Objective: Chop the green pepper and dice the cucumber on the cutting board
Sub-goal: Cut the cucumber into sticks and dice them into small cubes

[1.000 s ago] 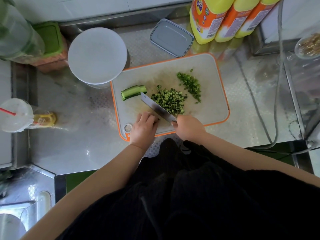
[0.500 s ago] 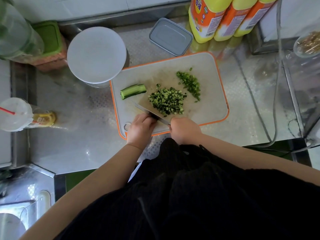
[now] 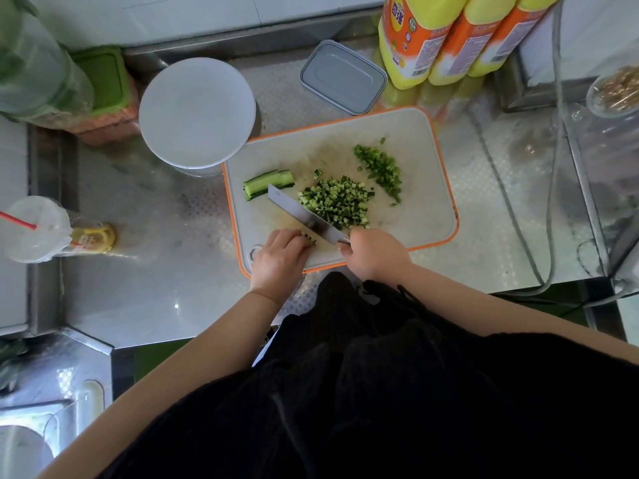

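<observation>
— What's the surface you're working at?
— You're at a steel desk (image 3: 166, 271) against a white tiled wall. The orange-rimmed cutting board (image 3: 425, 216) sits at the centre of the frame, with a round white lid (image 3: 197, 112) touching its upper left corner, a grey lidded box (image 3: 342, 77) above it, and yellow bottles (image 3: 446, 32) at the upper right.

— And my hands?
— Your right hand (image 3: 373, 254) is at the board's lower edge, fingers wrapped round the handle of the knife (image 3: 304, 216), whose blade slants up and left across the board. Your left hand (image 3: 280, 257) sits just left of it, fingers curled down onto a few cucumber strips (image 3: 308, 238) beside the blade.

— Where's the chopped food?
— The diced cucumber (image 3: 335, 202) is heaped mid-board, just right of the blade. The chopped green pepper (image 3: 382, 167) lies in a smaller band to its upper right. An uncut cucumber piece (image 3: 268, 183) rests at the board's left, near the knife tip.
</observation>
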`<move>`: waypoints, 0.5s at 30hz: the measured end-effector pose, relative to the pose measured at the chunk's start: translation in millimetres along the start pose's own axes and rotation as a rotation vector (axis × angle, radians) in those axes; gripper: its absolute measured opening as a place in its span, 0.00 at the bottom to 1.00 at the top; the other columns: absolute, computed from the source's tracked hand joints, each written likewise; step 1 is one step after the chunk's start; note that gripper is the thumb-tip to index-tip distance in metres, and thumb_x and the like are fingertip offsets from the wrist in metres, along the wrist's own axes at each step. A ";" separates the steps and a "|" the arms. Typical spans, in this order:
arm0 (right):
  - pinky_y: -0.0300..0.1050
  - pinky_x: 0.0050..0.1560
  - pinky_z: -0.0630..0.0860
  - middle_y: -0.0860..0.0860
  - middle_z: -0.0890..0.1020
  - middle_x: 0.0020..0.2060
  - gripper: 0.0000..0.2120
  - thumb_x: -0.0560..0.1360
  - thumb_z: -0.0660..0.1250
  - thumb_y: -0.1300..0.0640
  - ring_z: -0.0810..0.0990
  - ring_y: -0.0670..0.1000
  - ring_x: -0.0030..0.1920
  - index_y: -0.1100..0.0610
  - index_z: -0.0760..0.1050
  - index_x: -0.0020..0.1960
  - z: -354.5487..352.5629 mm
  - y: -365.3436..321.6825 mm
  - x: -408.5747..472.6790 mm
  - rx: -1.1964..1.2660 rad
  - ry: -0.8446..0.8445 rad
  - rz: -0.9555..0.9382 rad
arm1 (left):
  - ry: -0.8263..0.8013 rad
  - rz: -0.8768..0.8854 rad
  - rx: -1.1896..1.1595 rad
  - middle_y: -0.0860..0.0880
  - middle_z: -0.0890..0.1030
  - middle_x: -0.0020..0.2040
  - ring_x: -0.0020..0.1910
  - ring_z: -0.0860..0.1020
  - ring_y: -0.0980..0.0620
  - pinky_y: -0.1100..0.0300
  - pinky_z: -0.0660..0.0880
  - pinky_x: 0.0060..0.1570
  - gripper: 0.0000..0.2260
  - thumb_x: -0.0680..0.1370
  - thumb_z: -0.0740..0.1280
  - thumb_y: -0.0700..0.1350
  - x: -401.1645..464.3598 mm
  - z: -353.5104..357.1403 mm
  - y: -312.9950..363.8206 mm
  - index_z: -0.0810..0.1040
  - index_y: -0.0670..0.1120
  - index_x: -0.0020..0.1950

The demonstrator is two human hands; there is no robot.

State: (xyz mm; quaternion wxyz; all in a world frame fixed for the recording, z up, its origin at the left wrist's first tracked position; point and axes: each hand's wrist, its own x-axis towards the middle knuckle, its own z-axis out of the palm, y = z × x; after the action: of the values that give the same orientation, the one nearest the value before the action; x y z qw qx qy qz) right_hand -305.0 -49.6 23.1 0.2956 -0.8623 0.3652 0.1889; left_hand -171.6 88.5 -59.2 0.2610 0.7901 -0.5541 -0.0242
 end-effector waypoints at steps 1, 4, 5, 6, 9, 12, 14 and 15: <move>0.48 0.44 0.68 0.60 0.79 0.50 0.15 0.81 0.56 0.50 0.78 0.61 0.52 0.63 0.72 0.54 0.5 -3.6 -1.2 -0.005 -0.007 -0.015 | 0.003 -0.006 0.001 0.46 0.80 0.45 0.45 0.77 0.45 0.52 0.77 0.36 0.06 0.76 0.68 0.42 -1.6 -0.6 -0.3 0.82 0.41 0.44; 0.48 0.45 0.70 0.59 0.79 0.51 0.14 0.81 0.57 0.52 0.78 0.61 0.53 0.62 0.72 0.55 1.9 -9.2 -2.1 -0.028 -0.034 -0.030 | -0.012 -0.029 -0.008 0.46 0.81 0.44 0.42 0.78 0.44 0.51 0.77 0.33 0.08 0.76 0.66 0.44 -2.4 0.1 0.0 0.83 0.41 0.43; 0.48 0.45 0.69 0.59 0.79 0.50 0.13 0.80 0.57 0.53 0.78 0.60 0.52 0.62 0.73 0.55 2.2 -10.1 -2.3 -0.040 -0.057 -0.027 | -0.019 -0.043 -0.018 0.47 0.81 0.44 0.42 0.78 0.44 0.51 0.77 0.33 0.09 0.76 0.65 0.44 -1.4 0.8 -0.2 0.83 0.41 0.43; 0.47 0.44 0.69 0.58 0.79 0.49 0.12 0.80 0.58 0.53 0.78 0.59 0.51 0.62 0.73 0.54 3.0 -11.0 -2.4 -0.052 -0.088 -0.022 | -0.025 -0.055 -0.028 0.47 0.82 0.44 0.42 0.79 0.44 0.51 0.78 0.33 0.10 0.76 0.65 0.45 -0.9 1.5 -0.9 0.83 0.41 0.44; 0.46 0.42 0.69 0.55 0.78 0.44 0.09 0.79 0.60 0.56 0.78 0.57 0.47 0.60 0.74 0.52 7.2 -13.0 -1.4 -0.083 -0.141 -0.013 | -0.040 -0.068 -0.058 0.47 0.82 0.44 0.42 0.80 0.44 0.50 0.78 0.34 0.10 0.77 0.65 0.45 -0.9 2.4 -1.7 0.84 0.42 0.44; 0.46 0.41 0.69 0.55 0.77 0.43 0.10 0.80 0.59 0.55 0.79 0.58 0.49 0.60 0.74 0.52 10.8 -10.3 1.4 -0.070 -0.116 -0.008 | -0.049 -0.076 -0.071 0.47 0.82 0.44 0.43 0.79 0.44 0.50 0.78 0.34 0.11 0.77 0.65 0.46 -1.4 4.2 -2.2 0.84 0.42 0.44; 0.47 0.44 0.70 0.57 0.79 0.48 0.13 0.81 0.58 0.51 0.78 0.58 0.52 0.60 0.74 0.55 10.7 -8.7 3.5 -0.040 -0.085 0.005 | -0.055 -0.076 -0.061 0.47 0.82 0.44 0.43 0.79 0.44 0.49 0.78 0.33 0.11 0.77 0.65 0.45 -1.4 4.2 -2.4 0.83 0.42 0.44; 0.47 0.45 0.70 0.57 0.79 0.49 0.14 0.81 0.58 0.50 0.78 0.58 0.52 0.60 0.74 0.55 10.1 -7.7 4.4 -0.025 -0.070 0.017 | -0.054 -0.071 -0.050 0.47 0.81 0.44 0.42 0.79 0.44 0.49 0.77 0.33 0.10 0.77 0.65 0.45 -1.6 3.3 -2.2 0.83 0.41 0.44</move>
State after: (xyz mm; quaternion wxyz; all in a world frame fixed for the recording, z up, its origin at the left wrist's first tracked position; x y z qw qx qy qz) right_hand -297.5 -41.1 16.0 0.2960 -0.8557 0.3593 0.2261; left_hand -171.4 89.2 -63.4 0.2647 0.8015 -0.5318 -0.0684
